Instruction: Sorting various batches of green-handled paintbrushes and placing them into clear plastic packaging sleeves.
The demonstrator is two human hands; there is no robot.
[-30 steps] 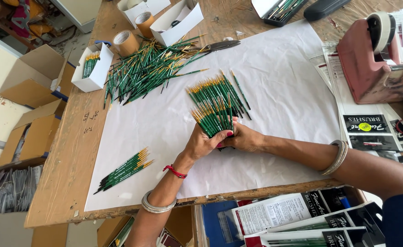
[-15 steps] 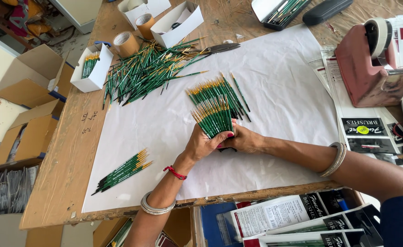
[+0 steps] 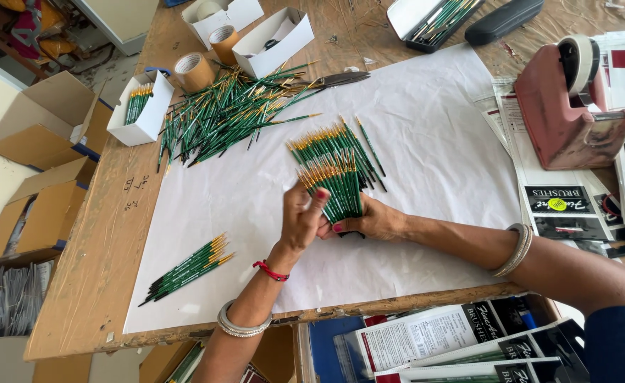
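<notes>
Several green-handled paintbrushes [image 3: 339, 190], gathered as one fanned bundle, lay at mid-sheet on the white paper [image 3: 440, 142], gold ferrules and bristle tips pointing away from the body, handle ends toward it. Long axis ran roughly straight ahead, tilted slightly leftward at the far end. Gripped at the near handle ends between both hands: left hand [image 3: 304, 221] upright beside the bundle's left flank, fingers curled narrowly with a fingertip against the outermost handles; right hand [image 3: 373, 221] beneath and just right of the handle ends, fingers closed around them. Equally near, each touching the bundle. Just beyond, a second flat row of the same brushes [image 3: 337, 145], parallel and touching the paper. Farther up-left, a loose heap of brushes [image 3: 227, 113], crossed at many angles; near-left, a small tidy bundle [image 3: 188, 268] lying diagonally, well apart. Outward on the wooden table [image 3: 92, 284]: small white cartons [image 3: 141, 106], rolls of brown tape [image 3: 192, 71], scissors [image 3: 337, 79], a pink tape dispenser [image 3: 568, 106], printed packaging sleeves [image 3: 561, 206].
</notes>
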